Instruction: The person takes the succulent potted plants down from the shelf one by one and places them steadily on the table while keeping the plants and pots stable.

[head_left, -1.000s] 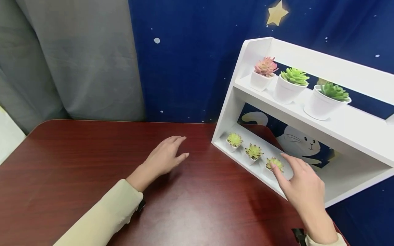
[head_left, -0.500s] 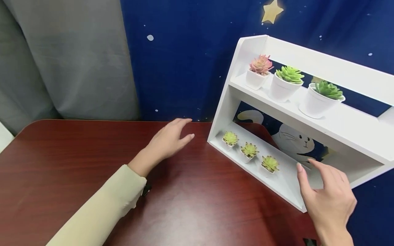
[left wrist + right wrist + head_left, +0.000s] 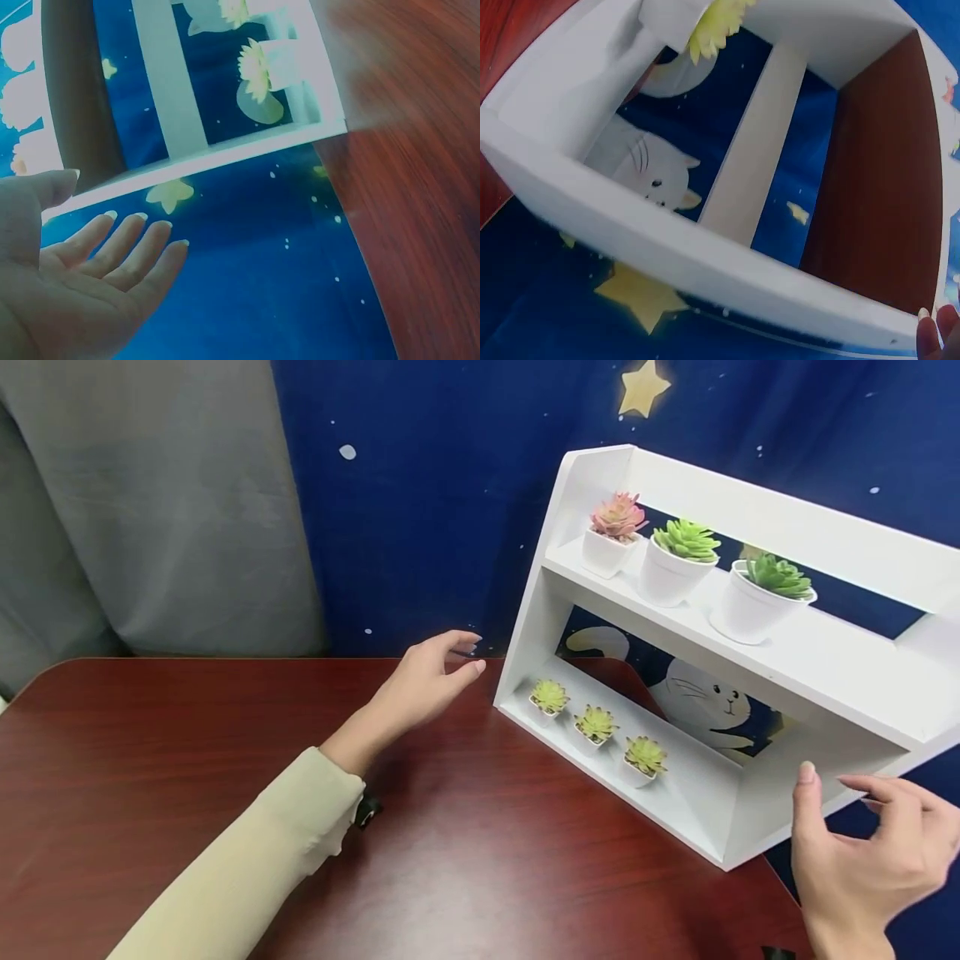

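Observation:
A white two-tier shelf stands at the right of the table. On its upper board are a pink succulent, a bright green succulent and a dark green succulent, all in white pots. Three small yellow-green succulents line the lower board. Fingers loosely bent, my left hand hovers beside the shelf's left side panel, holding nothing. My right hand is beside the right side panel, thumb and fingers apart; in the right wrist view its fingertips are right at that panel's edge.
The dark red wooden table extends to the left of the shelf. Behind hang a grey curtain and a blue curtain with stars and a cat print. The table's right edge runs just past the shelf.
My right hand has moved right, from over the nearest small succulent to beyond the shelf's right side. My left hand has drifted towards the left side panel. The head view has shifted slightly.

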`<action>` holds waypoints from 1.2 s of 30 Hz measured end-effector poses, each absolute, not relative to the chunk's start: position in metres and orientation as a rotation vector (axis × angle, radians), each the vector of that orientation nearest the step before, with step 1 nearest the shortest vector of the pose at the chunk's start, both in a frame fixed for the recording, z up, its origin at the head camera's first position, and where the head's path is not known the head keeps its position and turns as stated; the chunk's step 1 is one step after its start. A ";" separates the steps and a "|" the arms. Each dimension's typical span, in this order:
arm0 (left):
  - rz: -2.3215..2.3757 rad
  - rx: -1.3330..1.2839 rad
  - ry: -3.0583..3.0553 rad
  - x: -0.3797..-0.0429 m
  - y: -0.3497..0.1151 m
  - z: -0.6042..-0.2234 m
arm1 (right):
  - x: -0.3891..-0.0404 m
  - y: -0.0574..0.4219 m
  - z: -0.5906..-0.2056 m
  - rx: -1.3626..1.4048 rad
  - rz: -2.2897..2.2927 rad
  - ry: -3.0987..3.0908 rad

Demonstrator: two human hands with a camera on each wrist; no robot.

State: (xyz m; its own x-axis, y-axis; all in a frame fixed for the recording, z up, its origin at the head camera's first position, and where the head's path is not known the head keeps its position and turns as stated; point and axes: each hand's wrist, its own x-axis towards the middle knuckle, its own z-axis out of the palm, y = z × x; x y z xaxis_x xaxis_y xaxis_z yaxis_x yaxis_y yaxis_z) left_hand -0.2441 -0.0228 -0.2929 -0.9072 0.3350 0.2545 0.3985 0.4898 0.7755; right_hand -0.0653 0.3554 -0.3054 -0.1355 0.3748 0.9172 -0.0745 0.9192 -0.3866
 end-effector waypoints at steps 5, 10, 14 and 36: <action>-1.456 -0.642 -2.603 -0.245 -0.014 -0.283 | -0.065 0.373 -0.308 -0.362 0.419 -1.676; -1.380 -0.645 -2.604 -0.246 -0.011 -0.264 | -0.066 0.380 -0.310 -0.429 0.487 -1.769; -1.343 -0.657 -2.594 -0.248 -0.006 -0.248 | -0.067 0.383 -0.310 -0.470 0.540 -1.836; -1.328 -0.757 -2.470 -0.261 0.038 -0.210 | -0.099 0.392 -0.318 -0.649 1.042 -1.676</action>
